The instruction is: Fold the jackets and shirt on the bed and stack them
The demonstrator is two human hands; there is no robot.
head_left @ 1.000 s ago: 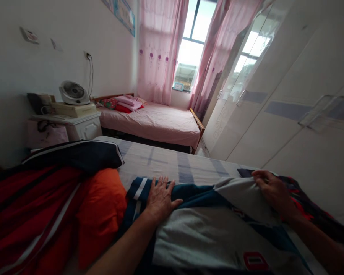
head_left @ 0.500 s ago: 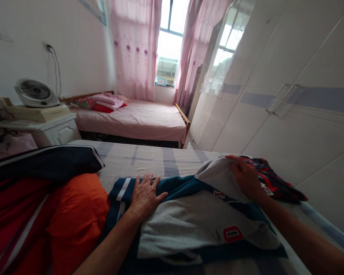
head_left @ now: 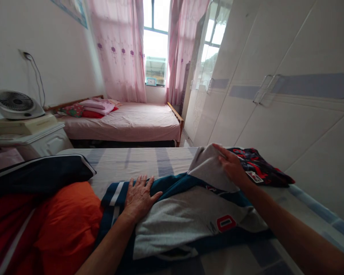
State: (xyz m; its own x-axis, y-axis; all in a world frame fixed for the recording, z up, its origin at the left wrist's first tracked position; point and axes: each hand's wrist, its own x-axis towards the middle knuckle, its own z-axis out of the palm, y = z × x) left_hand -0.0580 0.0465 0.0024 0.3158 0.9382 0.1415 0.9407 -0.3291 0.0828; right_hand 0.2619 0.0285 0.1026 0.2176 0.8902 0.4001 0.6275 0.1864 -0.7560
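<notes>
A grey and teal sweatshirt (head_left: 177, 215) with white stripes and a red-edged letter lies partly folded on the near bed (head_left: 132, 157). My left hand (head_left: 140, 196) rests flat on its teal part beside the striped band, fingers spread. On the other side, my right hand (head_left: 231, 166) is closed on a raised grey portion of the same garment. Just past that hand lies a black and red patterned garment (head_left: 253, 164). To the left are an orange garment (head_left: 71, 217) and a dark navy one with white piping (head_left: 40, 173).
A second bed (head_left: 137, 122) with a pink sheet stands beyond, below the window and pink curtains. White wardrobe doors (head_left: 246, 122) line the right side. A small fan (head_left: 15, 105) sits on a box on the white nightstand (head_left: 50, 141) at left.
My right hand has drawn the grey portion slightly up and away from me. My left hand stays flat on the teal fabric. The whole view has shifted a little to the right.
</notes>
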